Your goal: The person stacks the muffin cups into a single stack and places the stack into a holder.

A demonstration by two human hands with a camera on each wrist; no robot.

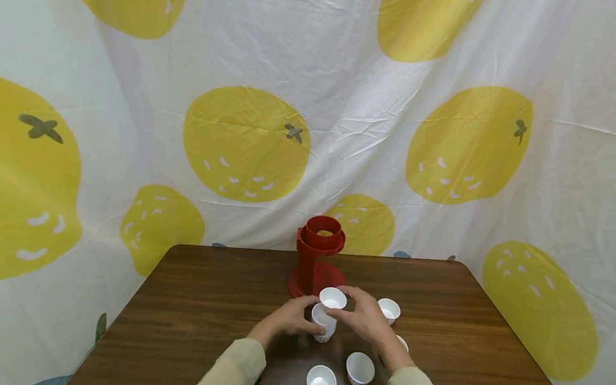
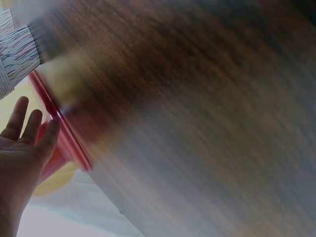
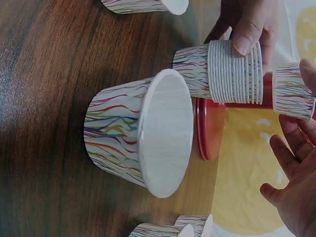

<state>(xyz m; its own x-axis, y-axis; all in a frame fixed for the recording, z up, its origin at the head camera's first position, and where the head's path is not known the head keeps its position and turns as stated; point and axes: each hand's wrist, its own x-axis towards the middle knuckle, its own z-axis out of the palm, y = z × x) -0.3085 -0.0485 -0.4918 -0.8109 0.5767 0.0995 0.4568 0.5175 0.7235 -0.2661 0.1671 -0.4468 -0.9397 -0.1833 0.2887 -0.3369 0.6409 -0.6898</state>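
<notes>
Grips the stack of cups (image 3: 224,71) with the left hand (image 1: 292,316), before the red stand (image 1: 306,267); pinches a single cup (image 3: 293,91) just above in the right hand (image 1: 364,318); apparently stacking or unstacking, cannot tell which; next needs the stack held steady

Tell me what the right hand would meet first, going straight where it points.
Beyond the paper cup it holds, the right hand would probably meet the red stand first; depth is unclear.
</notes>
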